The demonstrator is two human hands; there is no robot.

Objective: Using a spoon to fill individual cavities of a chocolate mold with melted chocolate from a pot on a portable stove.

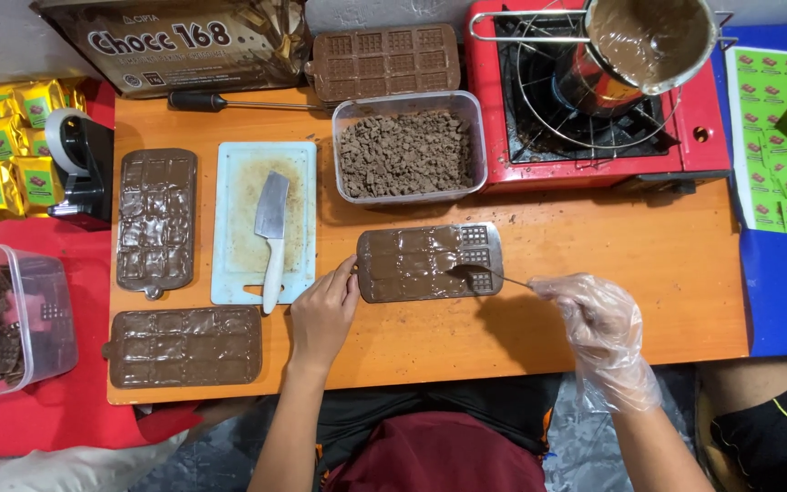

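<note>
- The left hand [321,314] is bare, nothing on it at all, and the forearm is uncovered too, no sleeve showing anywhere along it.
- The right hand [598,319] wears one of those thin see-through plastic gloves [608,351], the loose disposable kind. It's baggy and crinkled, catches a bit of shine, and flares out wide at the cuff past the wrist.
- The right forearm below the glove is uncovered as well.
- The lap shows a dark red garment [439,451] with black fabric around it and a thin strip of orange trim at the side.

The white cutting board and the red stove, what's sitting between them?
In the head view, a clear tub of chocolate crumbs sits between the white cutting board and the red stove.
</note>
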